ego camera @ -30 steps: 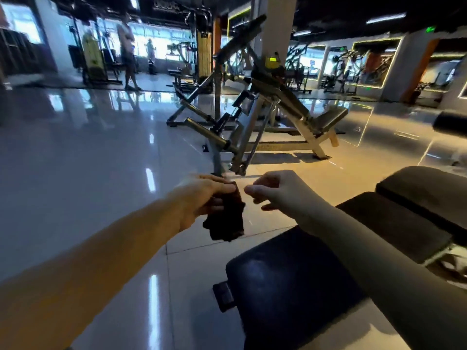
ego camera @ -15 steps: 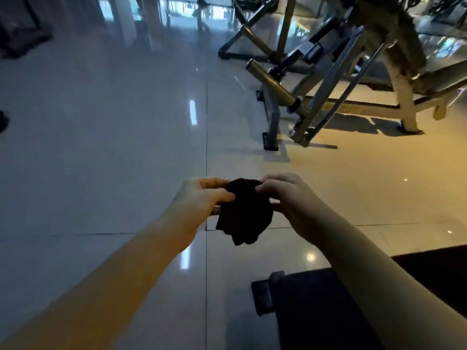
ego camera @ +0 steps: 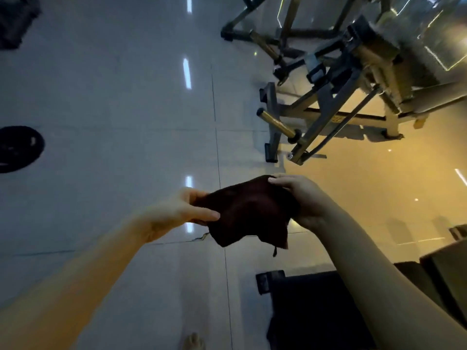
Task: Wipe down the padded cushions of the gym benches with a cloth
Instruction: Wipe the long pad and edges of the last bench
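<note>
And the cloth [ego camera: 250, 210] is opening up: bunched into a dark wad half a second ago, it's now stretched wider as your hands pull apart. From the head camera, your left hand [ego camera: 177, 210] pinches the cloth's left edge, thumb on top. Your right hand [ego camera: 300, 198] has its fingers curled over the upper right edge, gripping it firmly. The cloth hangs in the air between them above the glossy tiled floor [ego camera: 101, 97], its lower corners drooping. It's clear of the black bench cushion [ego camera: 316, 311], which sits low on the right under your right forearm. Beyond your hands stands a metal-framed gym machine [ego camera: 328, 97], and a dark weight plate [ego camera: 17, 147] lies on the floor far left
</note>
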A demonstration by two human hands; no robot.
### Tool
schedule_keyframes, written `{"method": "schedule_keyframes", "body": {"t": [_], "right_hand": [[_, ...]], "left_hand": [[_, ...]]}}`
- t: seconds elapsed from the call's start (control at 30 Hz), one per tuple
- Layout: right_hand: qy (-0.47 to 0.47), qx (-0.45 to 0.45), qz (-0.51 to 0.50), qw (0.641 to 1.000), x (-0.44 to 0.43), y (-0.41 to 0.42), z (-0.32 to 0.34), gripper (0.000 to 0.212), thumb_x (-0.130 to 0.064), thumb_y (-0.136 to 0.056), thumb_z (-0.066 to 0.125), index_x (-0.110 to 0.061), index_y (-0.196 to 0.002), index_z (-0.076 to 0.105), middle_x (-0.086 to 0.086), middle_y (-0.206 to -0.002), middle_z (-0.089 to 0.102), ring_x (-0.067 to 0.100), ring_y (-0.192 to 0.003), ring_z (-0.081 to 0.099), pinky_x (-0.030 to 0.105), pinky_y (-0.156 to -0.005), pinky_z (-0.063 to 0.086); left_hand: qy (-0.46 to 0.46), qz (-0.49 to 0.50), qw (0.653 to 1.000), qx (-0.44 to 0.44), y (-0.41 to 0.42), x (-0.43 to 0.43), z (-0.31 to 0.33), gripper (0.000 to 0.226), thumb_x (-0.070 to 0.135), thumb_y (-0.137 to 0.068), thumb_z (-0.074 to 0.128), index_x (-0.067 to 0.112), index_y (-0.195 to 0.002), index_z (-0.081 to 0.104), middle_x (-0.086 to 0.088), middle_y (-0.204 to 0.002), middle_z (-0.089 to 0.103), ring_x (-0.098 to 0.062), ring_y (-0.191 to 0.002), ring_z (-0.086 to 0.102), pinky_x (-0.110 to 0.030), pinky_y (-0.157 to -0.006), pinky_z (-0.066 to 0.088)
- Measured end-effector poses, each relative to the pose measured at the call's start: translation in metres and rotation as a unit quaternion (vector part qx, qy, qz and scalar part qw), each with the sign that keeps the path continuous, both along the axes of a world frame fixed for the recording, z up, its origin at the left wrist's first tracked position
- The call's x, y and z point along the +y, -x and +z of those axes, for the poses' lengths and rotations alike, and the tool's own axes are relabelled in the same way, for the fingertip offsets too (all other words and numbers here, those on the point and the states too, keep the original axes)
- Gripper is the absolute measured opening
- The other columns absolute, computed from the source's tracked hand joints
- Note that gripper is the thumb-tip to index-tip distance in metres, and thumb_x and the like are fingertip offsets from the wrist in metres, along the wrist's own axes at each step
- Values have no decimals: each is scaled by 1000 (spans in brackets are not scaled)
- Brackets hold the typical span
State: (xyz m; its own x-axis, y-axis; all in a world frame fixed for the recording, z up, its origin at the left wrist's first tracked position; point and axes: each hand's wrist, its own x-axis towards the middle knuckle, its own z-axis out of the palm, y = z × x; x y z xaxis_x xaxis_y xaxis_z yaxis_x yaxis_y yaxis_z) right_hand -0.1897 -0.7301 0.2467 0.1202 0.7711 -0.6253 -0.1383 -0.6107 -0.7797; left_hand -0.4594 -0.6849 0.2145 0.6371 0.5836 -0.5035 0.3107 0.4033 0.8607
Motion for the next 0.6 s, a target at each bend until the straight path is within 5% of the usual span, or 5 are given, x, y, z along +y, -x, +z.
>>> {"method": "schedule_keyframes", "body": {"t": [0.13, 0.27, 0.37, 0.6], "right_hand": [[-10, 40, -37, 998, 38, -18, 51, 20, -7, -98, 59, 8, -110, 65, 26, -111, 68, 41, -116, 65, 54, -111, 43], [-28, 49, -103, 993, 85, -52, 63, 25, -8, -101, 55, 4, -118, 68, 21, -116, 73, 33, -111, 70, 44, -102, 54], [-42, 52, -153, 986, 125, -85, 54, 23, -10, -97, 62, -2, -116, 71, 12, -111, 76, 28, -110, 70, 40, -89, 56], [4, 25, -204, 979, 242, -146, -2, 30, 7, -86, 63, -10, -110, 70, 6, -108, 71, 24, -102, 65, 36, -70, 55]], "left_hand": [[-21, 93, 995, -42, -16, 62, 66, 43, 22, -81, 72, 8, -122, 71, -9, -119, 74, -23, -113, 70, -33, -100, 51], [-73, 141, 987, 7, -75, 135, 94, 14, 8, -96, 67, 2, -108, 70, -11, -95, 77, -22, -88, 74, -24, -74, 59], [-115, 122, 984, 63, -131, 194, 98, 7, 11, -100, 63, 8, -103, 68, -8, -92, 75, -14, -76, 72, -20, -64, 55], [-169, 24, 968, 186, -239, 342, 72, 7, 20, -101, 62, 17, -101, 68, -6, -96, 77, -22, -84, 75, -31, -72, 60]]}}
